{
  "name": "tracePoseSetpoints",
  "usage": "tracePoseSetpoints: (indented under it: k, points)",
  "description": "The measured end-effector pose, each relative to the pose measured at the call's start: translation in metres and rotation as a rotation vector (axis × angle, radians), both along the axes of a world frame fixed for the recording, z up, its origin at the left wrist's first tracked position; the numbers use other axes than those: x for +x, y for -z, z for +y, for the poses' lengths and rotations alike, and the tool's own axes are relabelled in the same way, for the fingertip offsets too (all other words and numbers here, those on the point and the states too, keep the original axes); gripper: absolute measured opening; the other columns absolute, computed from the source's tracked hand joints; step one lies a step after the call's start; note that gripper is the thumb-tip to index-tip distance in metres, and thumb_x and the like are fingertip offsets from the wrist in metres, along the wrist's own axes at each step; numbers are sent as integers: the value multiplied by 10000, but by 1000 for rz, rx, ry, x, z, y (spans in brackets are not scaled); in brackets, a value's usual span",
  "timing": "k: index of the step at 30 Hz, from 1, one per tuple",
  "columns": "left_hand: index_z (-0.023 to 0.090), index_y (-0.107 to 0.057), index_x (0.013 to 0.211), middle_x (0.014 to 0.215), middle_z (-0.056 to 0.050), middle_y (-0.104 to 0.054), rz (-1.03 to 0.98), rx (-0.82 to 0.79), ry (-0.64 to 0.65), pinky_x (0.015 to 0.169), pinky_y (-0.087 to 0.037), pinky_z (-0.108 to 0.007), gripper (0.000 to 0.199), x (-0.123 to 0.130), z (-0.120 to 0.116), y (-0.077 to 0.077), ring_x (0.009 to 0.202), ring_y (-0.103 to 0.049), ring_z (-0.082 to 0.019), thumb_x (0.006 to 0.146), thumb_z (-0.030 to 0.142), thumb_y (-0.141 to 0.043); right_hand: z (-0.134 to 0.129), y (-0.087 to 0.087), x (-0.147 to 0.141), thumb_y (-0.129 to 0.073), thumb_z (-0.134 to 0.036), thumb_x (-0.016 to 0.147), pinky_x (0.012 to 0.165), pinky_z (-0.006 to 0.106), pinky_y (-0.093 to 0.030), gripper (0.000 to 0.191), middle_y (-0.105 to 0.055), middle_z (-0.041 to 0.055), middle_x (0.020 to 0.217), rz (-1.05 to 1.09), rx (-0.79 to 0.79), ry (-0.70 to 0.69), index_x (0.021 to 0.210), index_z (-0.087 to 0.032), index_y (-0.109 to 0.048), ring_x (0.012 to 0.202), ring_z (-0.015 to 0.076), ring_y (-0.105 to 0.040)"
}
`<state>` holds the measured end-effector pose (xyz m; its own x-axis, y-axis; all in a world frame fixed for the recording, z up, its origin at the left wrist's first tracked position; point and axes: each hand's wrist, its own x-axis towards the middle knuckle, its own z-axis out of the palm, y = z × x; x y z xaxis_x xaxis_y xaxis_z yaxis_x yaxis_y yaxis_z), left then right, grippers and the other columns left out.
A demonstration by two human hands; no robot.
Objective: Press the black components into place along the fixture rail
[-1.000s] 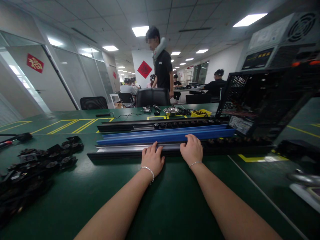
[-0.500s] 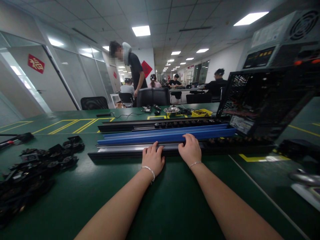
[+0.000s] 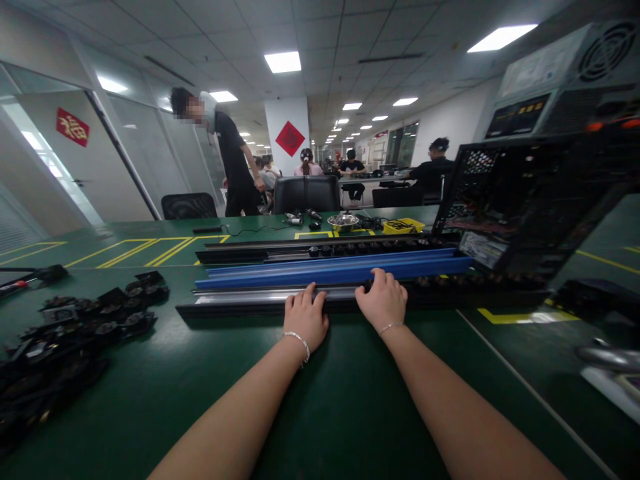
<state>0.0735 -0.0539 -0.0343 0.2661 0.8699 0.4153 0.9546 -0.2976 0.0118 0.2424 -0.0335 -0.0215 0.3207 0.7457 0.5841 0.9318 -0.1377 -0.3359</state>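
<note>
Green table point(image 3: 350, 407): broad and level beneath it all, the firm base here, so I'd keep everything flat against it rather than lift an end

Near rail point(image 3: 225, 311): long, black, lying crosswise right under both hands, running out past the left hand on one side and past the right hand on the other

Blue rail point(image 3: 300, 270): just beyond, close alongside, and those right fingertips come near its edge; reach short, I'd judge, or it could get nudged

Left hand point(image 3: 306, 315): fingers spread, tips over the near rail; looks like the steadying hand, and light, even pressure would serve best

Right hand point(image 3: 384, 300): here's the busy-looking one, fingers curled, thumb and forefinger close together over the groove; can't tell whether anything is pinched; a straight-down touch with a low wrist seems wise

Small parts point(image 3: 465, 283): a dark row sitting along the near rail, just to the right of the right hand; worth keeping the knuckles clear so none gets tipped
</note>
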Motion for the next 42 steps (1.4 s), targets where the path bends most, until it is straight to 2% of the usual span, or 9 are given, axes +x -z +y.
tracePoseSetpoints:
  k: [19,26,33,42]
  points:
    - [285,-458,1226,1403,-50,-352,-3,-54,-12,981,-261,-428,458,1,-2,-4,1178,-397,-247,770,314,-482,-1,0,-6,-484,-295,702,841,358,-329,367,-571,96,957,40,72,-188,1041,-157,-504,896,228,-521]
    - [275,-464,1216,1397,-56,-362,7,-15,-5,965,-281,-429,460,0,-1,-1,1169,-408,-249,758,318,-498,0,0,-6,-460,-215,665,847,344,-358,358,-572,79,922,68,77,-260,1016,-156,-496,884,218,-520]
    - [274,-455,1224,1400,-56,-355,2,-28,-11,973,-266,-427,468,0,-1,-2,1172,-399,-247,759,312,-489,2,2,-5,-417,-125,608,758,309,-398,363,-563,45,786,153,98,-330,963,-169,-482,770,195,-529]
    - [282,-452,1230,1403,-49,-352,-6,-58,-17,979,-263,-421,474,1,-3,-5,1178,-391,-246,759,314,-492,3,4,-5,-418,-115,611,690,288,-406,340,-589,27,748,178,78,-362,930,-188,-509,734,183,-544]
